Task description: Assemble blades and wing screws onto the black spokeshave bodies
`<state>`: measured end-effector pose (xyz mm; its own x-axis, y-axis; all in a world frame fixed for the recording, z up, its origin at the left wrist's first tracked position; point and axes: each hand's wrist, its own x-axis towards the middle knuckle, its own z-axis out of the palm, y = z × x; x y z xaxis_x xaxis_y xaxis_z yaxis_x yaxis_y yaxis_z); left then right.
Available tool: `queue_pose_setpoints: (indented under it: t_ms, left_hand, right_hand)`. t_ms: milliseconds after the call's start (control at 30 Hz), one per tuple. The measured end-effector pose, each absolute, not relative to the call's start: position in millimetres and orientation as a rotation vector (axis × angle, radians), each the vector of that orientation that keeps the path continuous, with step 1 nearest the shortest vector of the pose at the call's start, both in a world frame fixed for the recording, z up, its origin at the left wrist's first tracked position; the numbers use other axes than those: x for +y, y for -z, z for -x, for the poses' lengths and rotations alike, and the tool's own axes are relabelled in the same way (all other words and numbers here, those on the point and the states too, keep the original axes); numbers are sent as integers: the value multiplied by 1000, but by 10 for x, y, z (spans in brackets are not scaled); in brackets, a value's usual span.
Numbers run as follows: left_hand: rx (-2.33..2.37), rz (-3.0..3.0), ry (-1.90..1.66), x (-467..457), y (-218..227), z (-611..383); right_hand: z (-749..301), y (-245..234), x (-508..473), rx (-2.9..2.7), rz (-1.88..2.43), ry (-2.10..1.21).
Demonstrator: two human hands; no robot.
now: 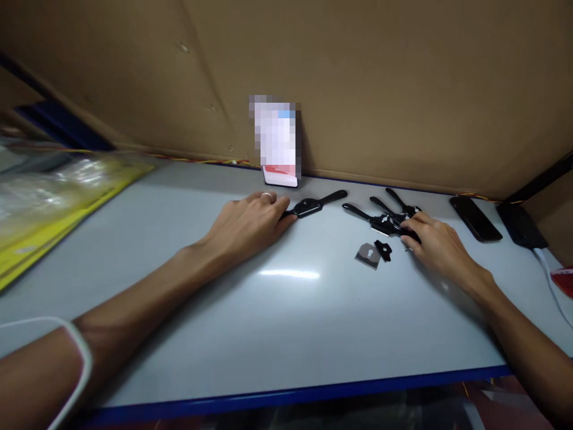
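Note:
My left hand [250, 224] lies on the pale table [286, 310], fingers curled over the near end of a black handled tool [316, 205] that points away to the right. My right hand [436, 242] rests on a cluster of several black handled tools [385, 215], its fingers closed over their near ends. Just left of that hand lie a small grey metal plate [367, 254] and a small black piece [384, 249], both loose on the table. A ring shows on my left hand.
A blurred card [277, 143] leans against the cardboard wall [358, 71] behind the tools. Two dark phones [475, 218] [521, 226] lie at the far right, one with a white cable [550, 280]. Yellow-backed plastic packets [58, 203] fill the left side.

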<state>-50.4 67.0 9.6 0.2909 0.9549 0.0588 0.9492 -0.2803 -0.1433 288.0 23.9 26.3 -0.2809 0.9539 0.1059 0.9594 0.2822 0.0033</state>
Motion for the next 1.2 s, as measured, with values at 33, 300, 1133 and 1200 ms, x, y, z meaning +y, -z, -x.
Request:
queue_pose_setpoints:
  t_ms: [33,300,1133,1200]
  left_hand:
    - [-1773,2397,-62,667,-102,498]
    - [-1723,2430,-72,663,-114,472]
    - [-1641,2412,-17,703,-58,499]
    - [-1649,2420,-9,700,-58,498]
  right_hand:
    - [-2872,-238,243,-2446,1836,98]
    - [-2824,-211,237,-2480,1877,91]
    - [-2848,-147,187,-2546,1776,-8]
    - [-2842,-144,172,-2544,1761,19]
